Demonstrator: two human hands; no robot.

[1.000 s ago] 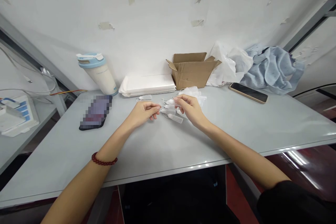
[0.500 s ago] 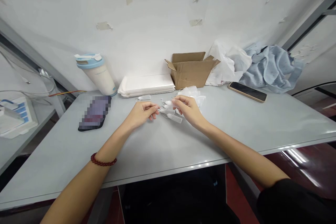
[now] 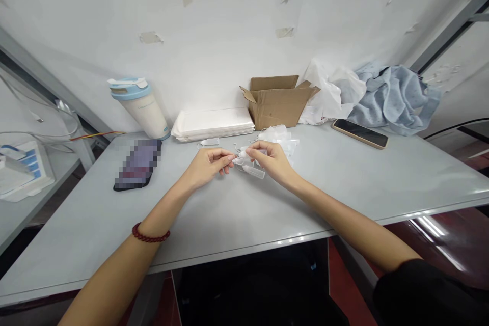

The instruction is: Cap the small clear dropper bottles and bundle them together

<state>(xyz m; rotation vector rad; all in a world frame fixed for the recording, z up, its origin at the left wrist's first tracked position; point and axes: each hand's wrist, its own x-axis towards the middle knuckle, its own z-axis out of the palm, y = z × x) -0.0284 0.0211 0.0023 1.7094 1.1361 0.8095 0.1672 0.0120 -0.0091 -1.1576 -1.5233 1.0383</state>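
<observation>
My left hand [image 3: 212,165] is closed in a pinch at the thin end of a small translucent plastic tube, near the middle of the table. Opposite it, my right hand [image 3: 274,160] pinches the wider part of what looks like the same tube; the fingers hide most of it. Just below the fingertips lies another translucent tube [image 3: 254,171], with a thin loop at its end. Several more tubes [image 3: 280,133] are heaped behind my right hand. One single tube [image 3: 210,141] rests apart, beyond my left hand.
A stack of white flat packets [image 3: 214,122] and an open cardboard box [image 3: 277,107] stand by the wall. To the left are a tumbler [image 3: 139,107] and a dark phone-like slab [image 3: 138,165]. A phone [image 3: 360,133], white plastic bag [image 3: 330,91] and blue cloth [image 3: 397,99] lie right.
Both hands have shifted slightly: my left fingertips moved a little right and my right fingertips a little left, so they are closer together. The surrounding things have stayed put.
</observation>
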